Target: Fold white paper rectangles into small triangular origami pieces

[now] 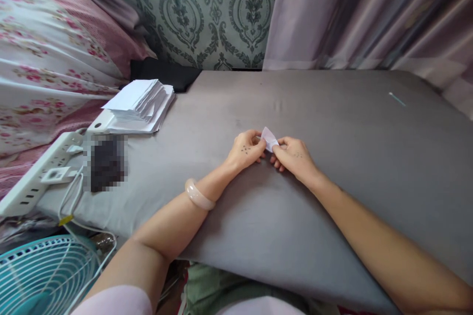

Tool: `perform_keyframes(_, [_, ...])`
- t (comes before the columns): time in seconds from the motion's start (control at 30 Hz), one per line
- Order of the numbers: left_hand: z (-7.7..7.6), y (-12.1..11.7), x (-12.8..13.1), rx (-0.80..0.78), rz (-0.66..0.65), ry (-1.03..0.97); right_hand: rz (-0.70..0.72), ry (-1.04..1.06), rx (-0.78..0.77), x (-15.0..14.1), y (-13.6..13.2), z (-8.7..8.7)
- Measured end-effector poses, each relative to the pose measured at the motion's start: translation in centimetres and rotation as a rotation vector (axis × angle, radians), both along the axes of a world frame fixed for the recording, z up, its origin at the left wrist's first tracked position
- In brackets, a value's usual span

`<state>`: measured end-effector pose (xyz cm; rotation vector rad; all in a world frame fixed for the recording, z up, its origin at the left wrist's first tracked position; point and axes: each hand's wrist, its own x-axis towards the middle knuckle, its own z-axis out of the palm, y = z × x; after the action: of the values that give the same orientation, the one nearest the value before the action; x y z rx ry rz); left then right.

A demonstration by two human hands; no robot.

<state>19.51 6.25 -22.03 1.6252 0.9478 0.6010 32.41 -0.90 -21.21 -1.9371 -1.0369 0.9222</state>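
A small piece of folded white paper (pixel 269 139) is held up between both hands, just above the grey-covered table (pixel 332 113). My left hand (pixel 247 149) pinches its left side between thumb and fingers. On the other side, my right hand (pixel 293 155) grips the lower right edge, its thumb lying on the paper. The remaining fingers of both hands curl underneath and are partly hidden. A pale bangle (pixel 198 196) circles my left wrist.
A stack of white paper sheets (pixel 142 103) lies at the left, in front of a black cloth item (pixel 166 74). Near it are a white power strip (pixel 40 172) with cables and a blurred dark object (pixel 107 163). A turquoise fan (pixel 48 275) stands lower left. A thin stick (pixel 397 99) lies far right.
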Motion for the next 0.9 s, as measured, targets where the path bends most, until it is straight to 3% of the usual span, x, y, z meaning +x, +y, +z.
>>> perform_keyframes(0.13, [-0.4,0.1,0.0,-0.005,0.002,-0.056,0.061,0.166,-0.048,-0.4,0.0,0.7])
perform_keyframes(0.27, [-0.3,0.3,-0.2,-0.025,-0.034,-0.090,0.072,0.148,-0.062,-0.5,0.0,1.4])
perform_keyframes(0.43, [-0.3,0.3,-0.3,-0.036,-0.070,-0.086,0.095,0.163,-0.014,-0.2,0.0,0.9])
perform_keyframes(0.57, [-0.4,0.4,-0.2,-0.057,-0.071,-0.019,0.116,0.095,0.037,0.1,0.0,0.2])
perform_keyframes(0.8, [0.3,-0.5,-0.2,0.094,-0.006,0.145,0.141,-0.065,-0.013,0.0,0.1,-0.1])
perform_keyframes(0.9, [0.5,-0.3,-0.1,0.024,0.020,0.077,0.148,-0.044,0.014,0.2,0.0,-0.1])
